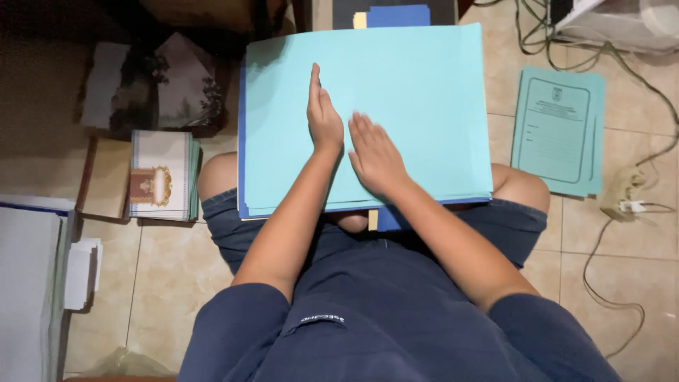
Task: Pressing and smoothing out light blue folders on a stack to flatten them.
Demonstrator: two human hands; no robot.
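A large light-blue sheet (417, 92) lies on top of a stack of paper resting across my lap, with darker blue sheets (241, 141) showing at its left edge. My left hand (322, 113) stands on its side on the sheet near the middle, fingers straight and together. My right hand (375, 155) lies flat, palm down, on the sheet just right of it, fingers slightly spread. Neither hand holds anything.
A teal printed folder (559, 131) lies on the tiled floor at right, beside a power strip (622, 194) and cables (608, 262). At left sit a stack of ornate printed cards (161, 175), white paper piles (28, 283) and a dark box (152, 85).
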